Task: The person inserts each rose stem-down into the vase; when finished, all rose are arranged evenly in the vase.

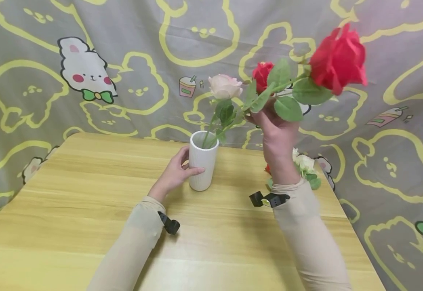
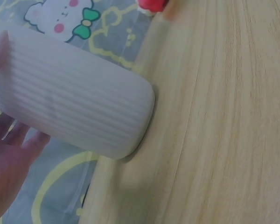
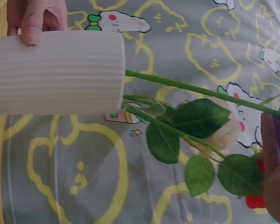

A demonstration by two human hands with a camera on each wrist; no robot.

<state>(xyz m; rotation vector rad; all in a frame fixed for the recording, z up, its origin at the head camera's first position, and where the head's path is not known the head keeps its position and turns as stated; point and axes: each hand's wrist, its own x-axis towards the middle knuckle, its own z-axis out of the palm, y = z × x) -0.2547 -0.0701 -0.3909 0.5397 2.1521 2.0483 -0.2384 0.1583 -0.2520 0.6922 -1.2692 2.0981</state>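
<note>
A white ribbed vase (image 1: 205, 169) stands upright on the table. My left hand (image 1: 176, 171) grips its side, thumb across the front. A pale pink rose (image 1: 225, 86) rises from the vase, its stem inside the rim. My right hand (image 1: 278, 135), raised to the right of the vase, holds the stem of a large red rose (image 1: 338, 60) that leans far right. In the right wrist view this green stem (image 3: 191, 88) runs from the vase mouth to the fingers. A smaller red rose (image 1: 262, 76) shows behind the leaves; the right fingertips are partly hidden.
More flowers, white and red (image 1: 306, 163), lie at the table's right side, partly behind the right forearm. The wooden table (image 1: 87, 194) ends at a patterned grey curtain (image 1: 138, 36) close behind the vase. A small black camera sits on each wrist.
</note>
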